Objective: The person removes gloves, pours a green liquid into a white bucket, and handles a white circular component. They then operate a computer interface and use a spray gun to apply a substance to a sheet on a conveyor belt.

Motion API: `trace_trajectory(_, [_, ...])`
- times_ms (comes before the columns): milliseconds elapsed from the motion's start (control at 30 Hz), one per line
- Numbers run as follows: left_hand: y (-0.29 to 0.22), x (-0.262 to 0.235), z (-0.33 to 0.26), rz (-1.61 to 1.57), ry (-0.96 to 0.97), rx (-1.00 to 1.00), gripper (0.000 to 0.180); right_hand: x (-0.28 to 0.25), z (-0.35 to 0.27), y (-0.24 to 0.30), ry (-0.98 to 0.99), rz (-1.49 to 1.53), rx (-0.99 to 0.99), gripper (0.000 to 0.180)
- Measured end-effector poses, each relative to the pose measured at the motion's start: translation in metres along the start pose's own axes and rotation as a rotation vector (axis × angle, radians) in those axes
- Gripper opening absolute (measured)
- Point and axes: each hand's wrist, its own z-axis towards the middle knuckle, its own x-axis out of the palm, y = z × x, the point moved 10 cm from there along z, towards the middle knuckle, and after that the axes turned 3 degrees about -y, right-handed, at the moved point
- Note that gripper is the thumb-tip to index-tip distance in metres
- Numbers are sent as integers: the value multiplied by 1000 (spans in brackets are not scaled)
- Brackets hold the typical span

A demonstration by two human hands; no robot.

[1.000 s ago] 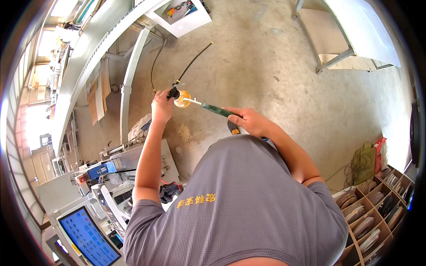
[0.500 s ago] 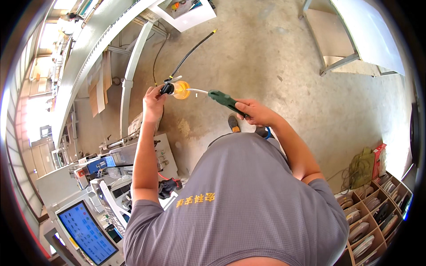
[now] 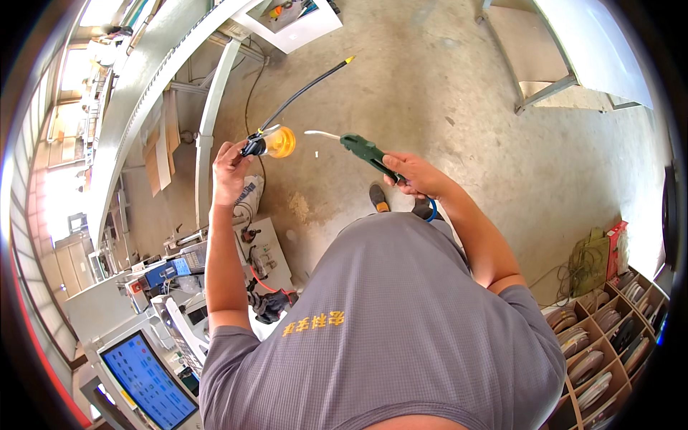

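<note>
My left hand (image 3: 229,172) is closed around the black head of an oil can (image 3: 281,142) with a clear yellow cup. The can lies on its side in the air, its cup towards the right. From its head a thin black flexible spout (image 3: 307,87) with a yellow tip reaches up and right. In my right hand (image 3: 419,176) is a green air blow gun (image 3: 364,152), fingers wrapped round its handle. Its pale curved nozzle points left at the cup, with a small gap between them. A blue hose (image 3: 432,208) hangs from the handle's lower end.
At far left a long grey metal frame (image 3: 208,136) stands on legs. A lit monitor (image 3: 148,380) and equipment are at lower left. A white-topped table (image 3: 591,46) stands far right. Below it, at lower right, is a wooden rack (image 3: 584,330) with divided compartments. Concrete floor (image 3: 430,93) lies below my hands.
My left hand has drawn the oil can left and slightly down, away from the nozzle. The nozzle tip met the cup in view before; now a gap shows. My right hand has barely shifted.
</note>
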Motion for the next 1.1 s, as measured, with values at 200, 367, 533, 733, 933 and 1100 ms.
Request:
trace_trajectory(200, [-4,7,6,137,42,-37,33,-3,0,-6,7,-109,33,40])
trace_trajectory(367, [44,15,-3,-28,-12,-145,31,-9,2,-29,18,-15,114,38])
trace_trajectory(533, [84,11,-24,-642,-33,-510,26,-14,-15,-34,89,158,131,48])
trace_trajectory(733, [89,-12,-32,-1051,-90,-497,18,11,-15,-15,141,189,7,52])
trace_trajectory(933, [105,-45,-37,-1055,-212,-496,21,4,-10,-8,161,203,-51,43])
trace_trajectory(1100, [103,-43,-45,-1033,-188,-515,18,11,-5,-3,178,125,-79,42])
